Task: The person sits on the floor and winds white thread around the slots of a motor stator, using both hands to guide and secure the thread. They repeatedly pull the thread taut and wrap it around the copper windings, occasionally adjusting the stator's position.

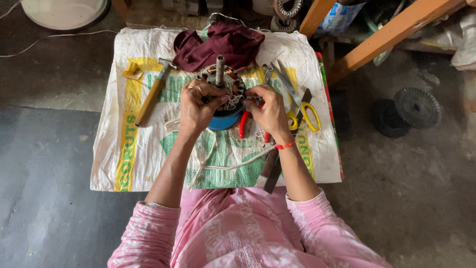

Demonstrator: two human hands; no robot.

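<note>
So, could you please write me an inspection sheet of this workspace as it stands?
Surface: printed woven sack spread flat.
Job's things: motor stator with copper windings, upright on a blue base.
Clutter: hammer, maroon cloth, yellow-handled scissors, red-handled pliers.
Grips: left hand and right hand both on the stator.
Cables: white cord across the sack.
Surroundings: concrete floor, wooden frame.

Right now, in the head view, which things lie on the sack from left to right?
Hammer → left hand → motor core → right hand → yellow-handled scissors.
</note>
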